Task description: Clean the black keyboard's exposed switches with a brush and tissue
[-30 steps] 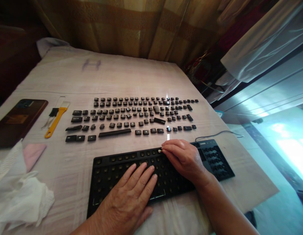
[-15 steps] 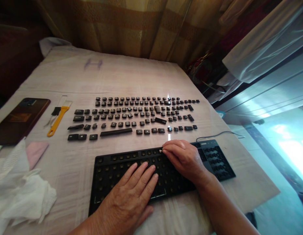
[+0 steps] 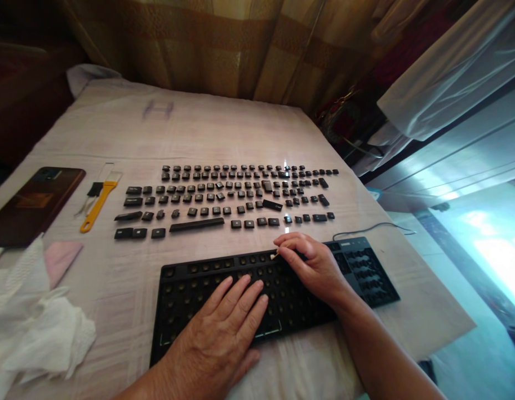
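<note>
A black keyboard [image 3: 180, 272] with its keycaps off lies on the cloth-covered table. My left hand [image 3: 224, 322] rests flat across its left half, fingers stretched out. Between thumb and fingertips, my right hand [image 3: 313, 264] pinches a cotton swab [image 3: 275, 256]; its white tip is at the keyboard's top row. Most of the swab's stick is hidden by the fingers. Beyond the keyboard, the loose black keycaps [image 3: 215, 210] are laid out in rows, with the long space bar [image 3: 196, 225] in the nearest row.
To the left lie a phone [image 3: 40, 205], a yellow-handled brush [image 3: 98, 208], crumpled white tissue [image 3: 57, 333] and a pink cloth [image 3: 62, 260]. The keyboard's cable [image 3: 374, 226] runs off the table's right edge. A curtain [image 3: 207, 50] hangs behind.
The fingers of my right hand have opened out somewhat and shifted slightly, so more of the swab shows. My left hand stays in place.
</note>
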`<state>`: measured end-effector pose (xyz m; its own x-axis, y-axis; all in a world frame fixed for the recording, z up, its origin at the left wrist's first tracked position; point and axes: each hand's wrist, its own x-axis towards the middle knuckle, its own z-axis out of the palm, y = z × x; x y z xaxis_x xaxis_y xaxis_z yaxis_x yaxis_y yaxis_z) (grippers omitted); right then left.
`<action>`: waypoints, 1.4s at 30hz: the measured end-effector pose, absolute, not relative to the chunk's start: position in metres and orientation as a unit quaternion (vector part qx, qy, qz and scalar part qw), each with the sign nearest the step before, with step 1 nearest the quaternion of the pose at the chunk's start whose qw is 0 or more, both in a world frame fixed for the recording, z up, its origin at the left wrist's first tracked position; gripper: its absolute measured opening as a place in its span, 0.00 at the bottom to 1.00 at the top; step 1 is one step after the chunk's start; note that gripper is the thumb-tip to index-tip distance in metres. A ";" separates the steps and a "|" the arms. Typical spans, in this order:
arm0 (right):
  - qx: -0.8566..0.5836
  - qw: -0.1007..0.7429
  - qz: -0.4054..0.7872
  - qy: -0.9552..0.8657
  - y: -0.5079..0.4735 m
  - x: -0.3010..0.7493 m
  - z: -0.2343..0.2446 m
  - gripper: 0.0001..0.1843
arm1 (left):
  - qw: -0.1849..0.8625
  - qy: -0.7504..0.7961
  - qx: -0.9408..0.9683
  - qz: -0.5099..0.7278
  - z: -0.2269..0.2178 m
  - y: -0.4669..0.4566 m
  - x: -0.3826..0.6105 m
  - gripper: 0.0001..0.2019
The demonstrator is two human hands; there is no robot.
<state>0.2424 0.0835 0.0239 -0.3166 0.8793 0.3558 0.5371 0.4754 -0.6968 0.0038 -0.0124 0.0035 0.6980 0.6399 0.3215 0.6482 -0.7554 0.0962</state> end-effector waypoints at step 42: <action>-0.493 0.304 0.233 -0.781 0.086 0.238 0.027 0.11 | 0.036 -0.345 -0.923 -0.165 0.002 -0.012 0.003 0.29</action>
<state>0.2377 0.0857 0.0266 -0.3282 0.9122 0.2453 0.6283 0.4048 -0.6644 0.0027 -0.0121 0.0018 0.7070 0.6256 0.3298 0.6495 -0.7589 0.0473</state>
